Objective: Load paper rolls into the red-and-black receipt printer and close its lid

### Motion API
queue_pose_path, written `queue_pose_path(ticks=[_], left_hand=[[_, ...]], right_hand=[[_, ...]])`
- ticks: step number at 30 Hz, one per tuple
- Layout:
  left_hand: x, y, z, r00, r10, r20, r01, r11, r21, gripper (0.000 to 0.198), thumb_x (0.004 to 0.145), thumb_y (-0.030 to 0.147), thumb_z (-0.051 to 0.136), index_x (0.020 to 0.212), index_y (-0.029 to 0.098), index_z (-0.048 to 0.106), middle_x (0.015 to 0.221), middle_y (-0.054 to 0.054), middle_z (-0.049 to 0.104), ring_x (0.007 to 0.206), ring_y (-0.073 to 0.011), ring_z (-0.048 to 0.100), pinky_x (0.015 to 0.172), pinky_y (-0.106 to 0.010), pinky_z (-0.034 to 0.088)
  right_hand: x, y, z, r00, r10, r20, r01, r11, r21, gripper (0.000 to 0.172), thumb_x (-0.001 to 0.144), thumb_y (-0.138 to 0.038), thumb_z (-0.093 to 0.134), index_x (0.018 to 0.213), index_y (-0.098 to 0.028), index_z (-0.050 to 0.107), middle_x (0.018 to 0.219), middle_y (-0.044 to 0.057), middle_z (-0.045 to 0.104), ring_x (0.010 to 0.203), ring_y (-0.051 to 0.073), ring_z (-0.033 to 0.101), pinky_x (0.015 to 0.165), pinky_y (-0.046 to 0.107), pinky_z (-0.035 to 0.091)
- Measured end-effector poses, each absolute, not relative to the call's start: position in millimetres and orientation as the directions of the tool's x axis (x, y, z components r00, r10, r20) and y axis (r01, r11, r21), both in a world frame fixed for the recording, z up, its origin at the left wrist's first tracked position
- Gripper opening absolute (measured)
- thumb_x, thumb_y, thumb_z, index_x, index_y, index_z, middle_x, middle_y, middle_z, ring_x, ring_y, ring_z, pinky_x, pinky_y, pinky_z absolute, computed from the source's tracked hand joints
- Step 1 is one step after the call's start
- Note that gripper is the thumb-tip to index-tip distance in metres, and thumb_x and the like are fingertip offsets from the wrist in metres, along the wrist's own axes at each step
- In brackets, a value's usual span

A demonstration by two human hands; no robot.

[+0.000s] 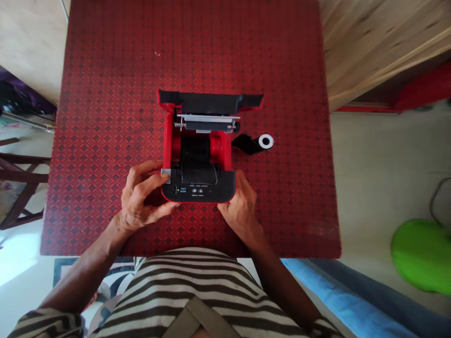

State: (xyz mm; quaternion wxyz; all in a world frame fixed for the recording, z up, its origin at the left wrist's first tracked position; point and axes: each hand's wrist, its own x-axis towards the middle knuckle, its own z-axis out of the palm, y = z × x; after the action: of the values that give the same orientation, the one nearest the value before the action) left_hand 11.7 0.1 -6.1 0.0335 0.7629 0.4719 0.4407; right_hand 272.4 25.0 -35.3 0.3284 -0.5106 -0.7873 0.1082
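Note:
A red and black label printer (225, 189) sits on the table with its lid (211, 102) raised at the back. A strip of black ribbon (196, 162) lies over its inner bay and hangs onto the front panel. My left hand (143, 195) grips the left front corner, thumb on the grey square at the panel's edge and the other fingers along the side and front. On the right front corner, my right hand (240, 204) is closed, its fingertips partly hidden by the casing. Right of the printer lies a small ribbon roll (265, 142) with a white core and a black tail.
The table (105, 94) has a red patterned cover. A wooden chair (24, 176) stands at the left, and a green round seat (423, 256) is on the floor at the right. Light wood panelling (380, 42) borders the table's far right side.

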Motion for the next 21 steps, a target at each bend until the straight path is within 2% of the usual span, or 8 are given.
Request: queue_pose_path(ticks=[3,6,9,11,13,15,17,21], left_hand=[[10,0,-6,0.190,0.723,0.664,0.716,-0.565,0.411,0.062,0.092,0.050,0.083,0.143,0.025,0.057,0.130,-0.012,0.069,0.112,-0.0257,0.074,0.090,-0.040,0.067],[10,-2,-7,0.202,0.714,0.671,0.733,-0.564,0.379,0.063,0.093,0.047,0.082,0.146,0.026,0.056,0.129,-0.012,0.069,0.110,-0.0249,0.074,0.087,-0.037,0.067],[10,-2,-7,0.207,0.701,0.682,0.738,-0.570,0.362,0.068,0.091,0.043,0.085,0.149,0.024,0.055,0.129,-0.013,0.068,0.108,-0.0237,0.074,0.087,-0.035,0.067],[10,-2,-7,0.213,0.694,0.687,0.736,-0.577,0.354,0.072,0.091,0.040,0.086,0.152,0.023,0.053,0.130,-0.013,0.067,0.109,-0.0236,0.073,0.088,-0.034,0.067],[11,-2,-7,0.221,0.691,0.688,0.733,-0.583,0.350,0.074,0.092,0.040,0.084,0.156,0.022,0.051,0.131,-0.014,0.067,0.113,-0.0243,0.073,0.090,-0.034,0.067],[12,-3,-6,0.221,0.693,0.687,0.735,-0.581,0.349,0.073,0.095,0.040,0.081,0.158,0.022,0.049,0.130,-0.015,0.067,0.115,-0.0247,0.073,0.090,-0.034,0.067],[13,-4,-6,0.218,0.700,0.680,0.744,-0.570,0.348,0.071,0.097,0.042,0.078,0.158,0.022,0.048,0.130,-0.015,0.067,0.114,-0.0246,0.073,0.090,-0.035,0.068],[14,-6,-8,0.205,0.715,0.668,0.751,-0.553,0.361,0.069,0.099,0.045,0.076,0.158,0.024,0.047,0.129,-0.014,0.067,0.114,-0.0251,0.073,0.093,-0.038,0.069]], right_hand=[[278,25,-22,-0.239,0.873,0.426,0.705,0.458,-0.541,0.038,0.098,-0.006,0.045,0.127,-0.023,0.063,0.096,0.005,0.073,0.084,0.022,0.074,0.073,0.034,0.062],[282,31,12,-0.186,0.848,0.497,0.668,0.480,-0.568,0.036,0.103,-0.007,0.054,0.131,-0.026,0.066,0.105,0.006,0.077,0.092,0.021,0.076,0.080,0.034,0.063],[273,50,55,-0.309,0.774,0.553,0.638,0.600,-0.482,0.026,0.105,-0.013,0.063,0.124,-0.027,0.072,0.110,0.005,0.080,0.099,0.021,0.076,0.091,0.037,0.063],[257,69,78,-0.525,0.736,0.428,0.657,0.670,-0.346,0.022,0.107,-0.014,0.059,0.117,-0.023,0.076,0.109,0.007,0.082,0.101,0.022,0.074,0.095,0.039,0.061],[236,89,92,-0.665,0.726,0.176,0.690,0.688,-0.225,0.025,0.108,-0.012,0.054,0.111,-0.017,0.078,0.110,0.011,0.082,0.109,0.027,0.074,0.096,0.041,0.059],[215,104,101,-0.698,0.715,-0.048,0.712,0.685,-0.156,0.031,0.109,-0.009,0.048,0.111,-0.012,0.078,0.115,0.015,0.081,0.117,0.030,0.073,0.097,0.042,0.058],[198,113,106,-0.680,0.707,-0.195,0.731,0.673,-0.111,0.036,0.109,-0.006,0.043,0.117,-0.009,0.077,0.121,0.019,0.080,0.120,0.032,0.074,0.093,0.041,0.059],[187,118,109,-0.666,0.673,-0.322,0.721,0.691,-0.046,0.036,0.107,-0.005,0.043,0.123,-0.008,0.076,0.122,0.021,0.079,0.115,0.033,0.077,0.085,0.039,0.058]])
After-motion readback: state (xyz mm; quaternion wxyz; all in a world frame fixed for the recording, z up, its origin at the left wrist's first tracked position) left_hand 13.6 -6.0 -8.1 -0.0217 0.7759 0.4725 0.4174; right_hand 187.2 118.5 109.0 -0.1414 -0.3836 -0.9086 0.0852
